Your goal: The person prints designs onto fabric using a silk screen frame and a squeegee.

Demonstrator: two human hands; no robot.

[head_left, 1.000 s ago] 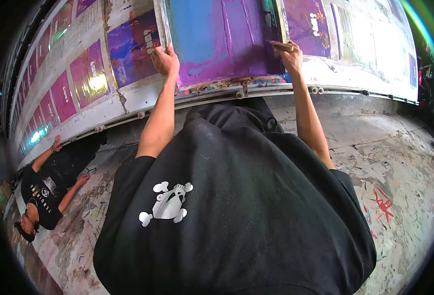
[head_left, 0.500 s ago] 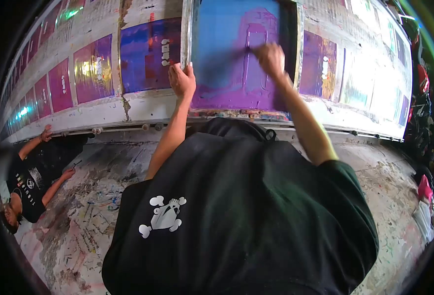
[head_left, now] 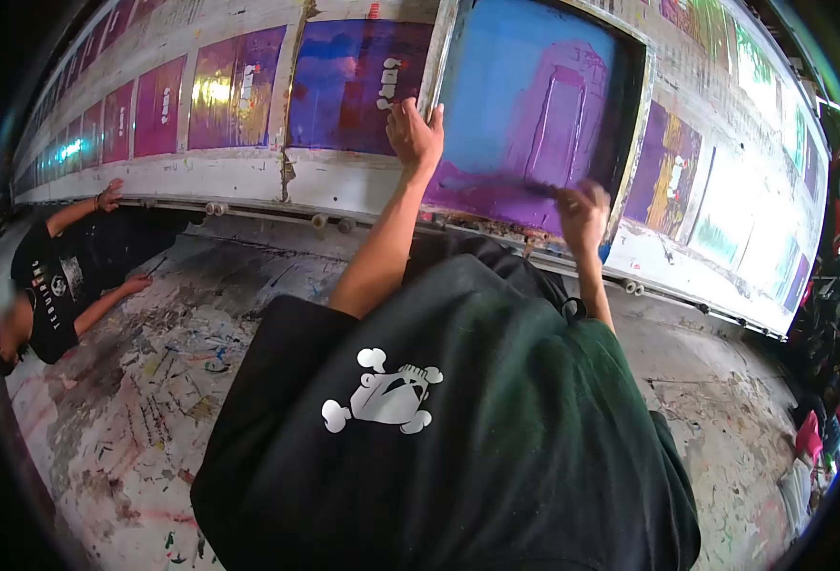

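Note:
A framed screen (head_left: 478, 105) with blue mesh and purple ink (head_left: 572, 124) lies on the long printing table. My left hand (head_left: 415, 138) grips the screen frame's left edge, thumb on the frame and fingers on its outer side. Near the lower right of the screen, my right hand (head_left: 583, 214) is closed on a dark tool (head_left: 537, 188), blurred by motion, that reaches left over the ink. A raised outline of thicker purple ink stands in the middle of the mesh.
Printed panels in blue (head_left: 339, 86) and purple (head_left: 160, 107) line the table (head_left: 344, 181) on both sides. A co-worker (head_left: 58, 276) is at the far left, one hand on the table edge. The floor (head_left: 172, 400) is paint-stained.
My right hand has moved down the screen with the dark tool, toward its near edge. The view has turned, so the table slants. My left hand still holds the frame.

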